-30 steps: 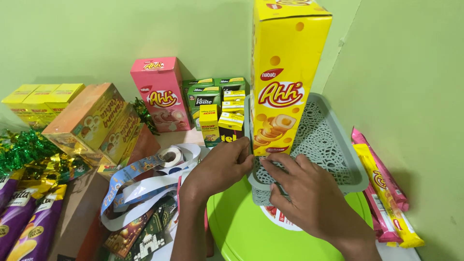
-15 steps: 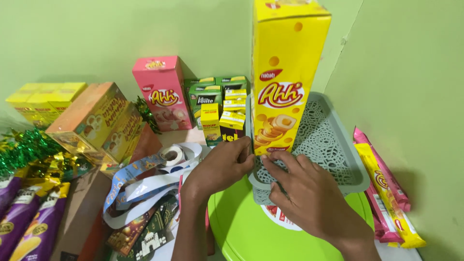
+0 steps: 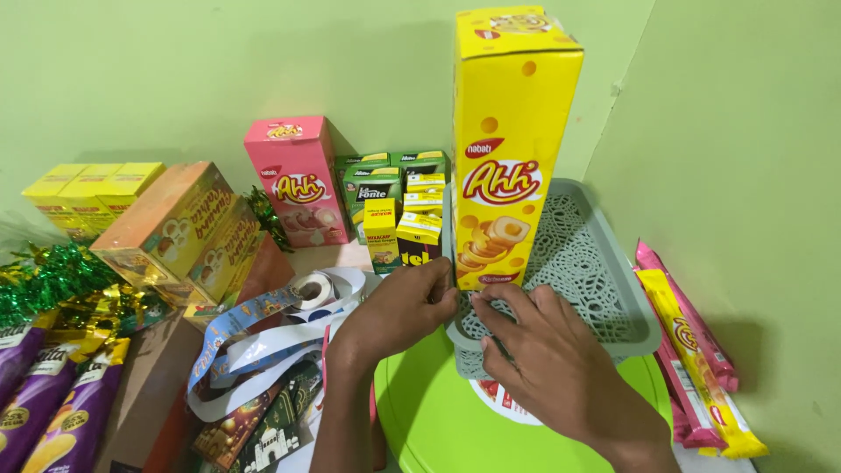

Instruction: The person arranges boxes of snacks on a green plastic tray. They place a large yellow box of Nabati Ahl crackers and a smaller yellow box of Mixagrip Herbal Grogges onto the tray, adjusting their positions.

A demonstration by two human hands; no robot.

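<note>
Green walls back your grey lattice plastic tray (image 3: 613, 298). Your left hand (image 3: 399, 311) and right hand (image 3: 547, 359), fingers curled, pinch the base of the tall yellow cardboard snack box (image 3: 512, 149), steadying it upright.

**Floor and green stool top: items resting on them**

Round green plastic top (image 3: 438, 429): carries a grey lattice tray (image 3: 604, 289); a tall yellow snack box (image 3: 508, 149) stands upright in the tray.

Floor by the wall: pink snack box (image 3: 293, 180), upright; green and yellow small cartons (image 3: 403, 206) clustered beside it; orange boxes (image 3: 180, 228) tilted; yellow boxes (image 3: 88, 184) behind them; green tinsel (image 3: 53, 276); purple snack packs (image 3: 44, 403); sticker rolls (image 3: 280, 324); pink and yellow wafer sticks (image 3: 692, 350) along the right wall.
</note>
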